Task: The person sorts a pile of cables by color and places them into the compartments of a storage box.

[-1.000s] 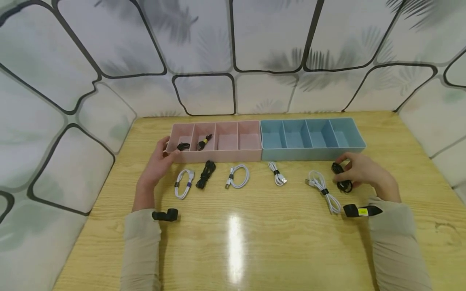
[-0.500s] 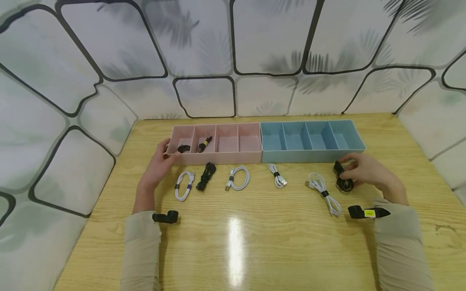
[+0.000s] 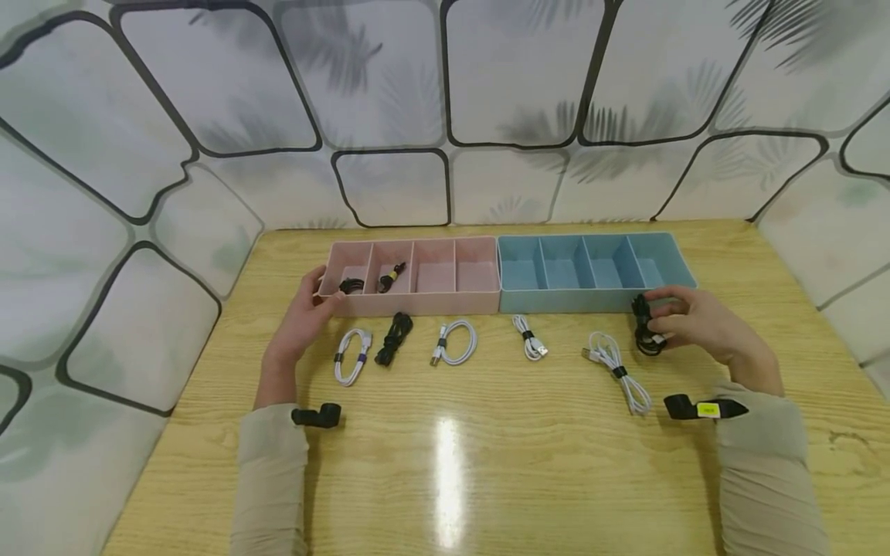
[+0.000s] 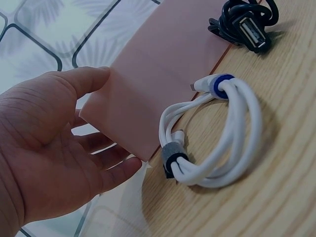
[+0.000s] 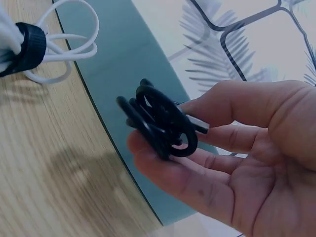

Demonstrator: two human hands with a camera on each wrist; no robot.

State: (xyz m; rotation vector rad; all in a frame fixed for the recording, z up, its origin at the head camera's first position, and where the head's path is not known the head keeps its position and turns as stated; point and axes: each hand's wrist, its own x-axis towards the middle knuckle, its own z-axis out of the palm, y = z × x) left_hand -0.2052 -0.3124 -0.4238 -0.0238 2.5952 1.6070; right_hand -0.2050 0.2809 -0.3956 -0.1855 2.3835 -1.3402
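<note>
Pinching one black cable bundle with the right grip, just in front of one blue tray, right of the head view. Probably light, bendy, tough; best grabbed mid-coil. Holding one pink tray by its left end with the left grip, centre-left. Counting outward: four white cables and one black cord on the worktop, two black leads in pink.

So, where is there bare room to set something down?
Free: tabletop bordered by the cable row and both sleeves; all four compartments of the blue organizer; the adjoining two in the pink organizer. Crowded: around the right hand, where a white USB cable lies close to the held black cable.
</note>
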